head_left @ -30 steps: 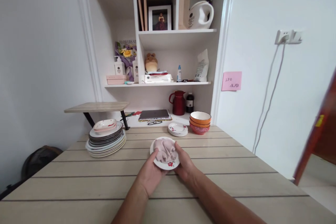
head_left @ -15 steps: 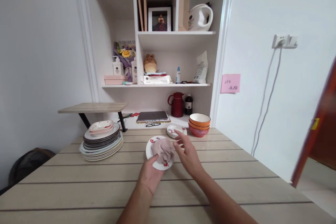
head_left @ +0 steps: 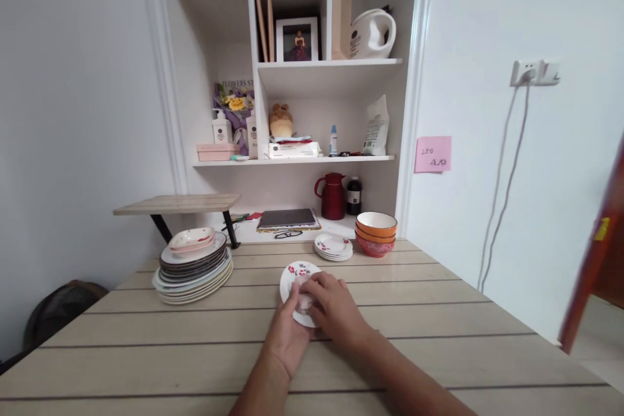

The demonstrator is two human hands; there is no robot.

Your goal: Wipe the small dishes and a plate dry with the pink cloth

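A small white plate (head_left: pixel 288 278) with red and grey flowers is held over the table by my left hand (head_left: pixel 287 331), thumb on top near the rim and fingers underneath. My right hand (head_left: pixel 336 312) is closed over a crumpled pinkish cloth (head_left: pixel 305 302), pressing it on the plate's face. Much of the cloth is hidden under the right fingers. Just beyond the hands stands a short stack of matching flowered plates (head_left: pixel 333 246). Right of that stack are nested orange and red bowls (head_left: pixel 375 233).
A tall stack of mixed plates (head_left: pixel 195 279), topped by pink-rimmed dishes (head_left: pixel 192 239), stands at the left beside a small wooden riser (head_left: pixel 178 204). At the back are a laptop (head_left: pixel 286 218), glasses (head_left: pixel 288 234), a red jug (head_left: pixel 333 196) and a dark bottle (head_left: pixel 354 195).
My right hand has come down from beside the plate onto the cloth and closed on it. The cloth is more bunched, and the view has shifted slightly.
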